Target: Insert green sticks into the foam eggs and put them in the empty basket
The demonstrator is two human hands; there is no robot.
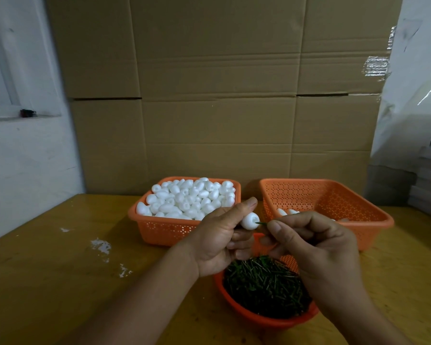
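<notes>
The job has only just begun, by the look of things. The left hand (217,241) holds one small white foam egg (250,221) up in the air, its fingers (244,207) curled round the egg. The right hand (316,242) pinches a thin green stick (261,223) between its fingertips, and the tip of the stick is touching the side of the egg. I think the stick is just going in now, but I cannot tell how deep it is.

The square orange plastic basket on the left (159,231) is piled high with plain white foam eggs (189,197), so a great many are still waiting. The square orange plastic basket on the right (339,207) is nearly bare. Only a few white eggs (288,211) peek out low down inside it, partly hidden behind the right hand, so very few look finished.

The round orange plastic bowl (237,312) close to the person is full of short green sticks (264,285). It sits on the yellow wooden counter (47,270), under both hands.

What is left: push this stick in, drop the egg in the right basket, then do the same again many times.
</notes>
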